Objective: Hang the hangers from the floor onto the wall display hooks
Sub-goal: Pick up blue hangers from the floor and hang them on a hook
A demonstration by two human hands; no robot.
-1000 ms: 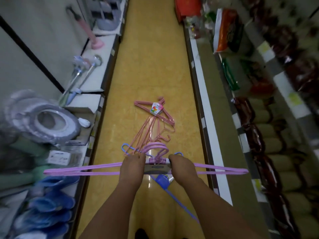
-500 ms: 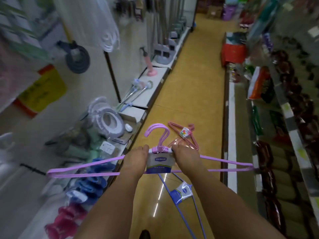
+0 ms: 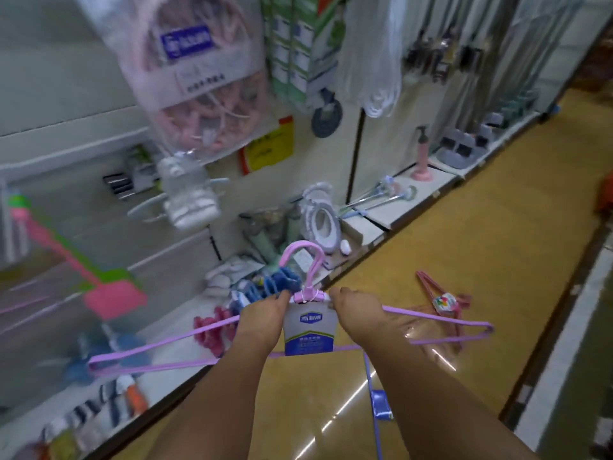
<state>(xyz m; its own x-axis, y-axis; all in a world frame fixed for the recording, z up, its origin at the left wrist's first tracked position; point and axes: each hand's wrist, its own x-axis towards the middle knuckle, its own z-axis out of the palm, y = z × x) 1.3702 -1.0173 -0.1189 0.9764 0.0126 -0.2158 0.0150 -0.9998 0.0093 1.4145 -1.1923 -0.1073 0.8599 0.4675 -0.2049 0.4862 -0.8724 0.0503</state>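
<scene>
I hold a bundle of purple hangers upright in front of me, hooks pointing up, with a blue and white label hanging at its middle. My left hand grips the bundle just left of the hook neck. My right hand grips it just right of the neck. A pink hanger bundle lies on the yellow floor to the right. A blue hanger bundle lies on the floor below my right arm. The wall display with hanging goods rises on the left.
A large bag of pink hangers hangs high on the wall. White packaged items hang on hooks below it. A low shelf along the wall holds toilet seats, brushes and slippers. The aisle floor runs to the far right.
My view has swung left and up from the floor toward the wall display. Both hands have lifted the purple hanger bundle, keeping the same grip. The pink and blue bundles stay on the floor.
</scene>
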